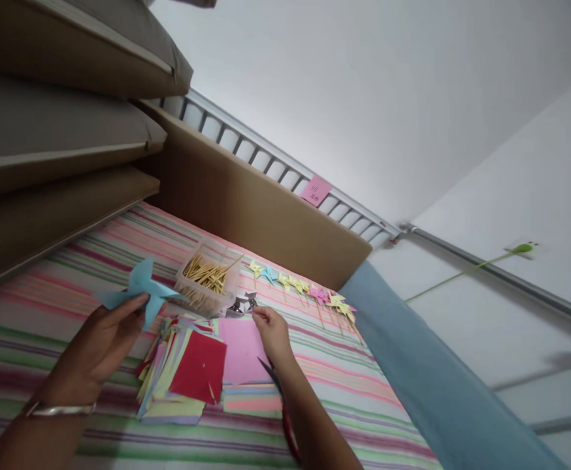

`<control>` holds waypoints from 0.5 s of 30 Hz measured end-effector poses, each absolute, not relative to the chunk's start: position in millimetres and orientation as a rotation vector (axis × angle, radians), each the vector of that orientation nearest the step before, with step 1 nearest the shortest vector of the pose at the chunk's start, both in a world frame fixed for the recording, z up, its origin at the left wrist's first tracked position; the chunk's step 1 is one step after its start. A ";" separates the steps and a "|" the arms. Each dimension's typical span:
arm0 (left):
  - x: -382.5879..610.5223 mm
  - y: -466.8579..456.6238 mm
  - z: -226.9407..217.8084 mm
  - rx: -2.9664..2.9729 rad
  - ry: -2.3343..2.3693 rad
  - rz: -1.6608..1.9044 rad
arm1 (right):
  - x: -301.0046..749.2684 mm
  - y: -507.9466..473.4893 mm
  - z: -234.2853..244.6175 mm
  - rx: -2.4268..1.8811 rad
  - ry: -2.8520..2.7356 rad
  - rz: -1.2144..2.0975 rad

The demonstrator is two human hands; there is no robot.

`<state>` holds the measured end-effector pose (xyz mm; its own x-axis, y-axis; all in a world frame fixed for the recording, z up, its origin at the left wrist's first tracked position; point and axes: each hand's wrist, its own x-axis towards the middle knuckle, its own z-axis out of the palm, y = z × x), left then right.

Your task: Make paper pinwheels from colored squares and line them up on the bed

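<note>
A striped cloth [364,385] bears a pile of coloured paper [163,385] topped by a red sheet [200,365], a pink sheet [241,352] just right of that, a clear box [219,307] of sticks [207,275] beyond, and scissors [290,431] beside the right forearm. The hands are apart: the left hand [119,333] pinches a blue pinwheel [151,287] above the cloth, left of the box. Small pinwheels [319,295] lie in a row farther right, and the right hand [274,333], fingertips drawn together, is just beside some metal bits [241,303], though I cannot tell whether it grips anything.
</note>
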<state>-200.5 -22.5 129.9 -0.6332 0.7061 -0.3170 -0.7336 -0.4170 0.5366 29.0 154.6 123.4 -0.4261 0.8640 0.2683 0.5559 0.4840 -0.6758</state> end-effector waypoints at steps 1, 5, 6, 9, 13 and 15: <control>-200.5 -23.3 130.9 -0.056 0.795 2.099 | 26.8 162.9 128.5 -1.178 -2.144 0.650; -199.3 -23.9 132.0 -0.102 0.792 2.052 | -1.1 182.9 149.8 -1.124 -2.259 0.553; -198.8 -23.5 131.7 -0.090 0.790 2.045 | -13.1 186.3 154.7 -1.093 -2.307 0.522; -198.4 -22.9 131.0 -0.053 0.788 2.028 | -56.6 197.3 163.4 -1.004 -2.508 0.427; -200.7 -25.8 134.0 -0.071 0.823 2.000 | -110.1 213.2 157.1 -0.980 -2.827 0.240; -202.6 -27.0 134.2 -0.089 0.836 2.012 | -128.4 218.5 150.0 -0.969 -2.960 0.102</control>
<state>-202.6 -27.0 134.2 -0.5699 0.7320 -0.3734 -0.7811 -0.3414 0.5228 -128.4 218.5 150.0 -0.8064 0.5914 0.0040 0.5897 0.8046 -0.0704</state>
